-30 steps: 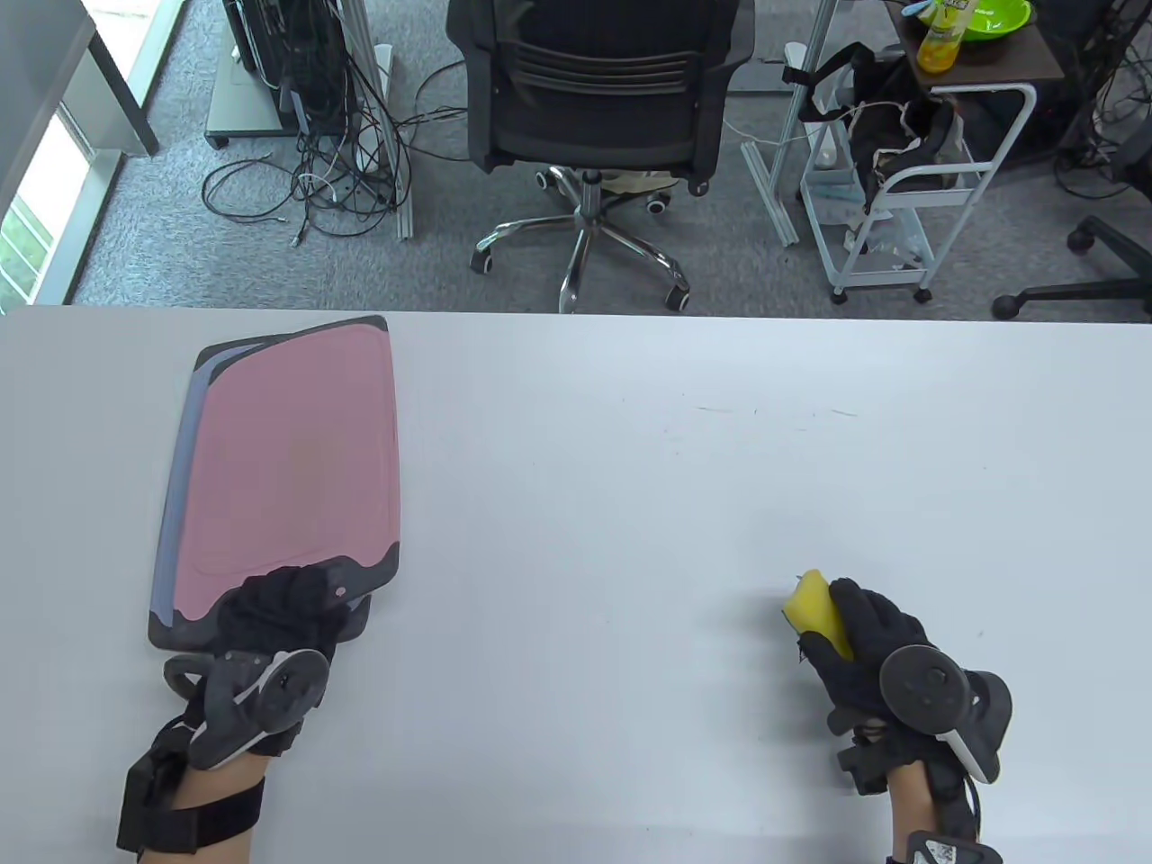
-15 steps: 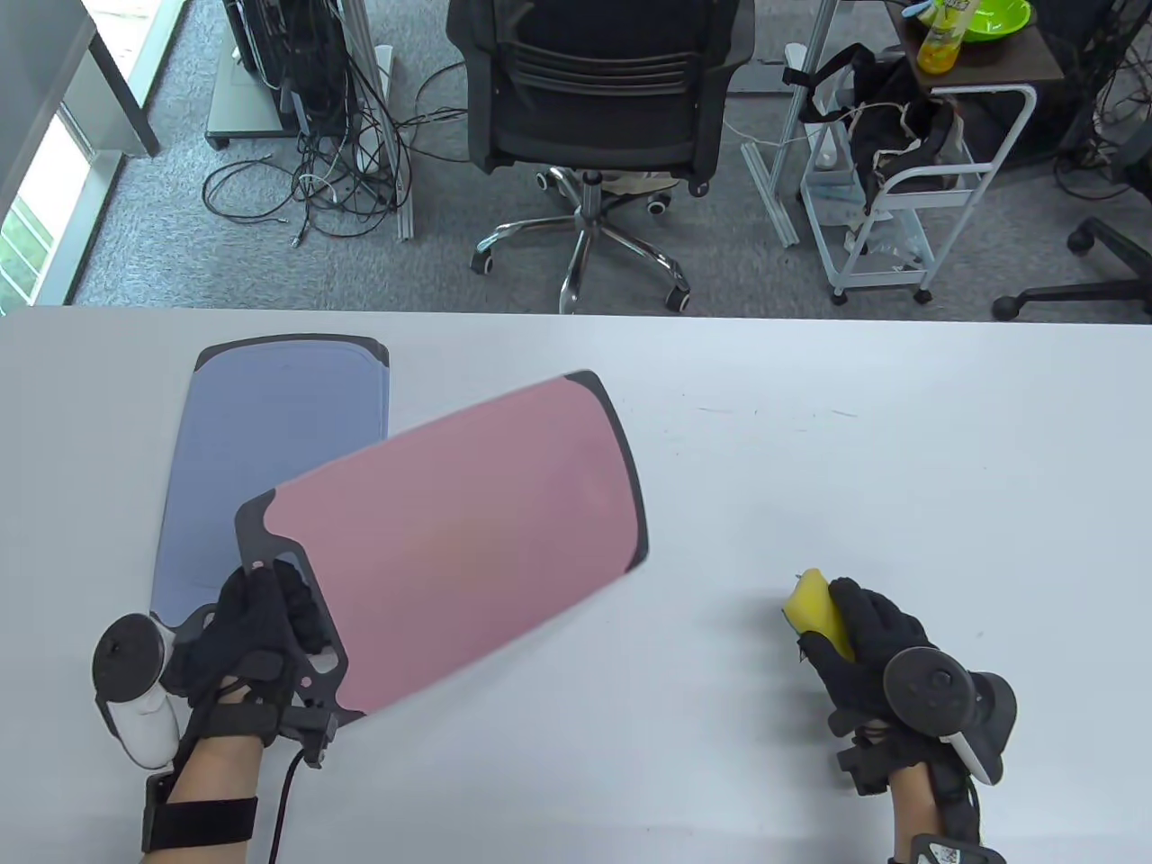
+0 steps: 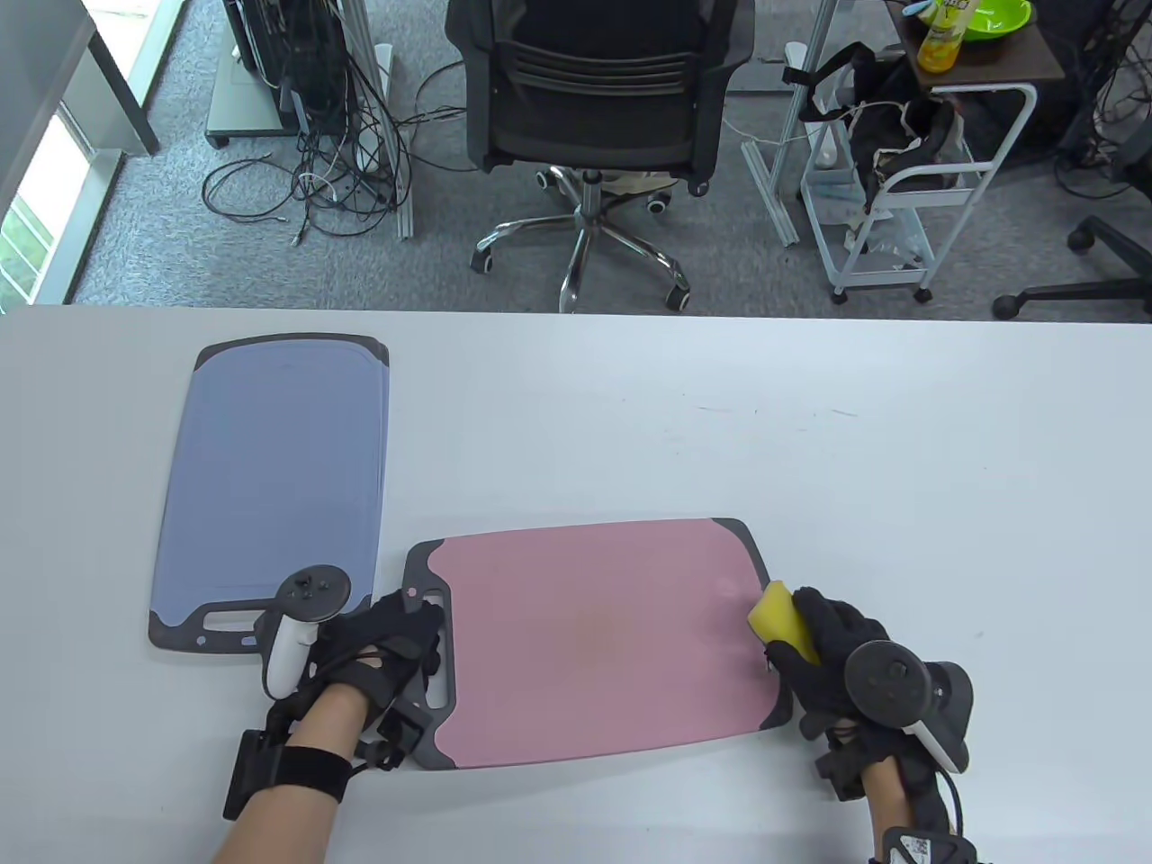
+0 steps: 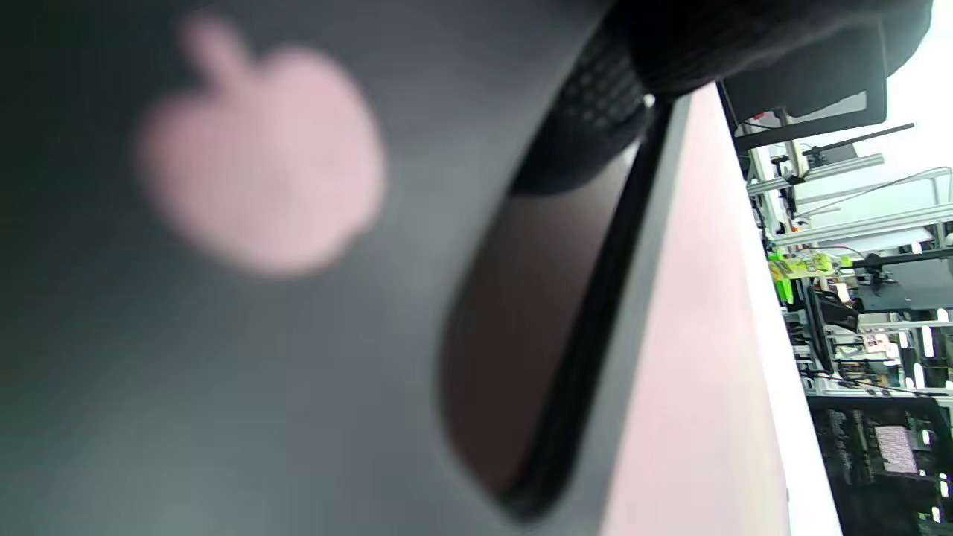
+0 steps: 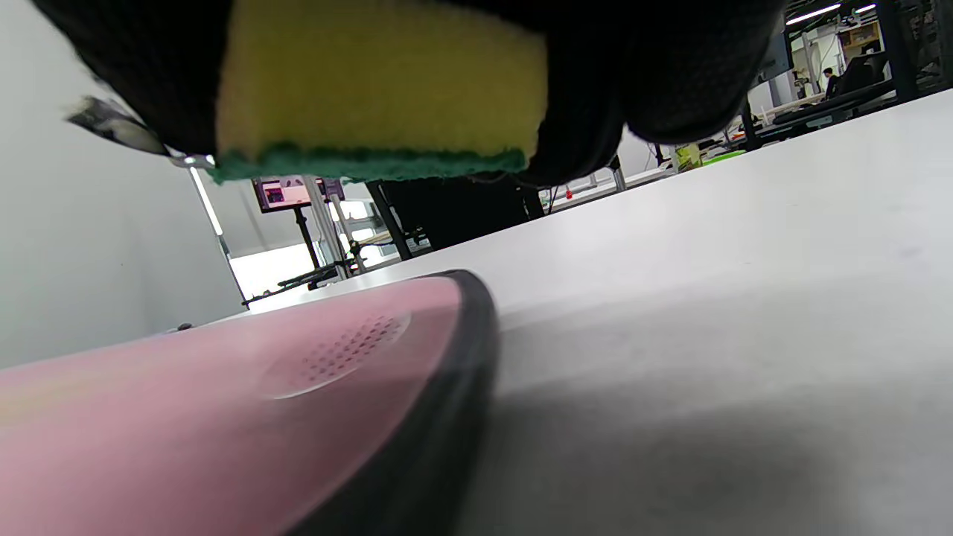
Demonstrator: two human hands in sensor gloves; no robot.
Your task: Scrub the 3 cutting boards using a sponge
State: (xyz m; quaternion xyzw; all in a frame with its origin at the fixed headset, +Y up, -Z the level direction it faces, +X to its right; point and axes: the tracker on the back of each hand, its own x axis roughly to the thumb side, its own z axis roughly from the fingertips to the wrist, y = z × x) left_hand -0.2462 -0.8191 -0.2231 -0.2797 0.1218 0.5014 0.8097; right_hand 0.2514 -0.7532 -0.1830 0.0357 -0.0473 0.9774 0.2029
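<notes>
A pink cutting board (image 3: 594, 639) with dark grey ends lies flat near the table's front edge, its handle end to the left. My left hand (image 3: 421, 632) grips that handle end; in the left wrist view a gloved finger (image 4: 595, 119) curls at the handle slot of the pink board (image 4: 707, 335). A blue cutting board (image 3: 270, 477) lies flat at the left. My right hand (image 3: 801, 630) holds a yellow sponge (image 3: 779, 619) with a green scrub face (image 5: 372, 160), hovering just above the pink board's right end (image 5: 223, 402). A third board cannot be made out.
The white table (image 3: 810, 432) stretches bare to the right and behind the pink board. Beyond its far edge stand a black office chair (image 3: 594, 90) and a white cart (image 3: 909, 198) on the carpet.
My left hand lifted the pink board off the blue one, swung it right and laid it flat at the front. My right hand moved the sponge left over the board's right end.
</notes>
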